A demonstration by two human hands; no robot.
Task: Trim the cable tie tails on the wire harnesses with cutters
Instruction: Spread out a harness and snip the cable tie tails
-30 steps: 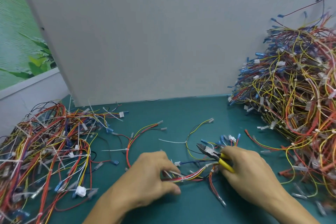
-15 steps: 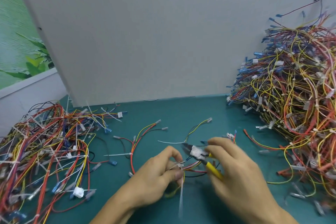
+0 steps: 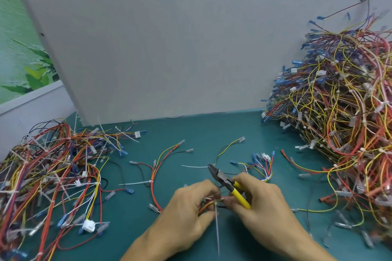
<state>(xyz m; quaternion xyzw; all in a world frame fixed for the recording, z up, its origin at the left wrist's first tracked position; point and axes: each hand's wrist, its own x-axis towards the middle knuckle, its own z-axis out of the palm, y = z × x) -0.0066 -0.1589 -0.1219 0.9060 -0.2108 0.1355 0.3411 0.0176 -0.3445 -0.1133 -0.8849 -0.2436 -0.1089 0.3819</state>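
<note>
My left hand (image 3: 186, 212) pinches a wire harness (image 3: 209, 203) of red, yellow and black wires at the front centre of the teal table (image 3: 212, 135). A long white cable tie tail (image 3: 216, 229) hangs down from the bundle, between my two hands. My right hand (image 3: 263, 207) grips yellow-handled cutters (image 3: 230, 185), and its fingertips also touch the bundle. The cutter jaws point up and to the left, away from the tail. The harness's loose ends spread out on the table beyond my hands.
A low heap of harnesses (image 3: 48, 176) with long white tie tails lies at the left. A tall heap of harnesses (image 3: 343, 108) rises at the right. A grey panel (image 3: 169, 38) closes off the back of the table. A loose white tie tail (image 3: 194, 166) lies near the cutter tips.
Both hands came together and lifted the harness off the table. The bundle has turned, so its white tie tail now hangs straight down. The cutters have swung to point up-left.
</note>
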